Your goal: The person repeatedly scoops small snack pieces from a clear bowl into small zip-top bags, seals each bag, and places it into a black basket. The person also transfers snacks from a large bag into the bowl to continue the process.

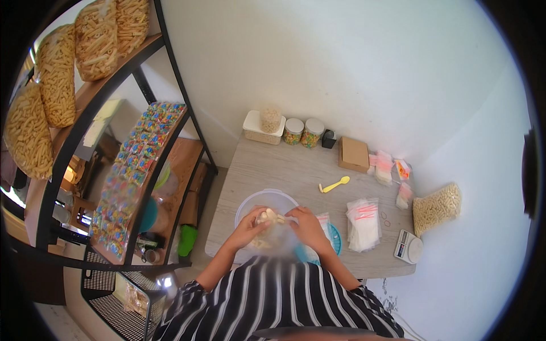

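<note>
Both hands meet over a round translucent plastic tub [247, 203] near the table's front edge. My left hand [251, 226] grips a small clear plastic bag [263, 218] with pale finger-shaped snack pieces [270, 214] in it. At the bag's right side, the fingertips of my right hand [303, 223] pinch its edge. More pale pieces lie blurred in the tub below. Partly under my right forearm is a blue plastic lid or basket [335, 239] with clear bags on it. A yellow plastic spoon [337, 184] lies beyond the hands, beside one small snack piece [320, 188].
Stacked zip bags [363, 226] and a digital kitchen scale [408, 247] are to the right. A large snack bag [437, 206] leans by the wall. Jars [312, 133], a food container [262, 134] and a cardboard box [354, 154] line the back. A metal-framed shelf [106, 74] stands left.
</note>
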Available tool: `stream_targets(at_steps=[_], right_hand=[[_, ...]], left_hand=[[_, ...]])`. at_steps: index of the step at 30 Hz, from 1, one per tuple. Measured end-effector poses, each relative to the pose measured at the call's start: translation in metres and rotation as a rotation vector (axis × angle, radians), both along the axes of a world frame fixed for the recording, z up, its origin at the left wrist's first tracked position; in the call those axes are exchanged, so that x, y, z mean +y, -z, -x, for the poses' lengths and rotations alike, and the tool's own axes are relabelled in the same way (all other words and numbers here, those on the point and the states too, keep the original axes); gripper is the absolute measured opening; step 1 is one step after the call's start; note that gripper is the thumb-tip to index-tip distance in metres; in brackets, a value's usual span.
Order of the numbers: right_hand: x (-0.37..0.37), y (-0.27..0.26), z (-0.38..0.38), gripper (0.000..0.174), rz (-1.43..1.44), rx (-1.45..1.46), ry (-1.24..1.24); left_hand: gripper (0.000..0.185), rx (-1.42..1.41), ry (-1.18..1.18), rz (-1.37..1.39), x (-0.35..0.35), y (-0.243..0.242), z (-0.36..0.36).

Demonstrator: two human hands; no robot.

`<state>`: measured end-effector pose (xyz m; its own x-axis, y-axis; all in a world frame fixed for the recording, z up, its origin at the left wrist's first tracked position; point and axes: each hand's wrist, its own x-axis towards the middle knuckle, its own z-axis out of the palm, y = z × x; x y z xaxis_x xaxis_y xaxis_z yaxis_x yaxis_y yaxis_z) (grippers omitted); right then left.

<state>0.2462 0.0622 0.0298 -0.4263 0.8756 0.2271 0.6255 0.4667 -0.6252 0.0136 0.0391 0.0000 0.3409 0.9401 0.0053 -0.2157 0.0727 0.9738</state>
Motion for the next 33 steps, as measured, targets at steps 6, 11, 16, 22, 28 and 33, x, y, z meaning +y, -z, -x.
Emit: stream_targets(at_steps=[6,11,16,22,28,33], right_hand=[[0.003,-0.027,0.004,0.016,0.195,0.355,-0.025],[-0.001,-0.024,0.010,0.017,0.367,0.425,0.016],[-0.002,-0.014,0.010,0.017,0.391,0.459,0.057],[-0.005,-0.011,0.014,0.018,0.394,0.479,0.054],[-0.001,-0.005,0.014,0.020,0.329,0.490,-0.039],[0.007,0.001,0.015,0.019,0.464,0.613,0.115]], left_hand=[[0.042,-0.021,0.020,0.039,-0.002,-0.001,0.000],[0.042,-0.048,0.054,0.097,-0.001,-0.002,-0.003],[0.031,-0.064,0.017,0.110,-0.004,0.003,-0.005],[0.021,0.002,-0.038,0.099,-0.004,0.006,-0.007],[0.020,0.099,-0.009,0.084,-0.005,0.004,-0.008],[0.021,0.057,-0.045,0.103,-0.007,0.002,-0.011]])
